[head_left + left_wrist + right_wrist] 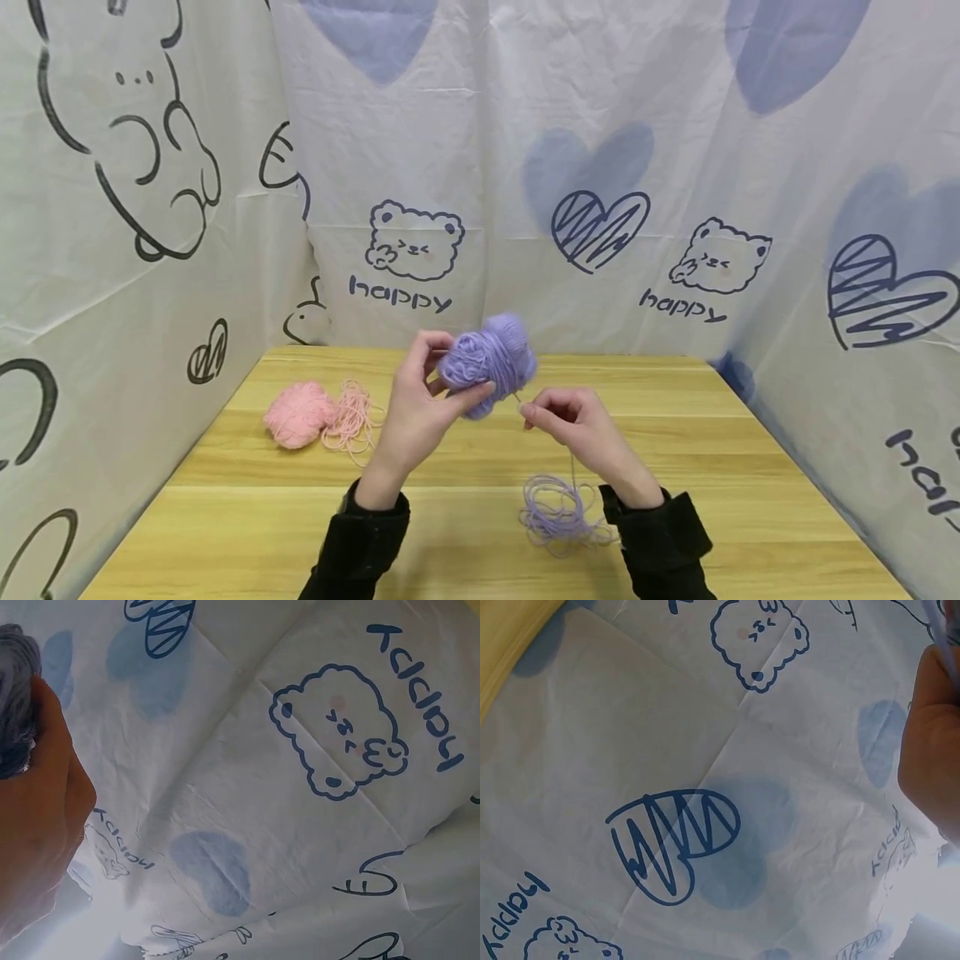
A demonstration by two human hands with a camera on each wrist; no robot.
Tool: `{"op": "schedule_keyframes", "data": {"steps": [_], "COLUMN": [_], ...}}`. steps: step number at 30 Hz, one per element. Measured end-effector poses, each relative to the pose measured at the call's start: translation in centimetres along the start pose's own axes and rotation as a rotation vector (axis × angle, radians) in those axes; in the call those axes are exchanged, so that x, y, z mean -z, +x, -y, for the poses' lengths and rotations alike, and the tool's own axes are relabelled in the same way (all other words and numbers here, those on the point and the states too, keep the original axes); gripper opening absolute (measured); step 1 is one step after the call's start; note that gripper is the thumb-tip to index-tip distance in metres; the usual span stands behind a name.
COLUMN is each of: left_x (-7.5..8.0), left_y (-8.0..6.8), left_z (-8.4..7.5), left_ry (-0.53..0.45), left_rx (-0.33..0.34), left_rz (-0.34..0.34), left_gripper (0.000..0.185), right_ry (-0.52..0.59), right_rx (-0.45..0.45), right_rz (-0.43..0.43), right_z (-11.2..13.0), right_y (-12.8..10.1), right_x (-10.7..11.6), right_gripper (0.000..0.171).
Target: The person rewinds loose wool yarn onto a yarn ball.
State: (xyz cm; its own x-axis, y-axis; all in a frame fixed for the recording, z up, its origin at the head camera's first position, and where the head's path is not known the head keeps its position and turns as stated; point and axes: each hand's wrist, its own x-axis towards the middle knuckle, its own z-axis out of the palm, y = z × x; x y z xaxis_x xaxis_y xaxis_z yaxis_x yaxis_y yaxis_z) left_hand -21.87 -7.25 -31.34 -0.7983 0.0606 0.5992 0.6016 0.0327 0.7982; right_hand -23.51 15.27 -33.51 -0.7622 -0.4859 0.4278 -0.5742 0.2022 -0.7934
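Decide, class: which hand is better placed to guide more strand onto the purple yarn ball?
Probably the right hand: it pinches the thin purple strand rising from the loose purple yarn pile. The left hand grips the round purple yarn ball.

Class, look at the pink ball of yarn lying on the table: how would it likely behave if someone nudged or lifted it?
The pink ball of yarn looks soft and fuzzy, so it would probably squash rather than break. Its lumpy shape suggests it would roll poorly. Its loose pink strands beside it would likely trail floppily along the table.
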Motion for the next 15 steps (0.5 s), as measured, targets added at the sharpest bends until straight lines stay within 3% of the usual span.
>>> {"op": "schedule_keyframes", "data": {"steps": [6, 15], "left_x": [-0.4, -0.8], "left_y": [-0.1, -0.1], "left_z": [0.4, 1.1], "left_ry": [0.140, 0.398], "left_rx": [-0.050, -0.172], "left_rz": [0.036, 0.169], "left_gripper": [0.053, 0.052], "right_ry": [-0.003, 0.029], "right_rx": [0.019, 0.044], "right_rz": [-0.031, -0.109], "right_z": [0.3, 1.0], "right_y": [-0.4, -0.7], "right_x": [0.1, 0.8], "right_gripper": [0.011, 0.009]}}
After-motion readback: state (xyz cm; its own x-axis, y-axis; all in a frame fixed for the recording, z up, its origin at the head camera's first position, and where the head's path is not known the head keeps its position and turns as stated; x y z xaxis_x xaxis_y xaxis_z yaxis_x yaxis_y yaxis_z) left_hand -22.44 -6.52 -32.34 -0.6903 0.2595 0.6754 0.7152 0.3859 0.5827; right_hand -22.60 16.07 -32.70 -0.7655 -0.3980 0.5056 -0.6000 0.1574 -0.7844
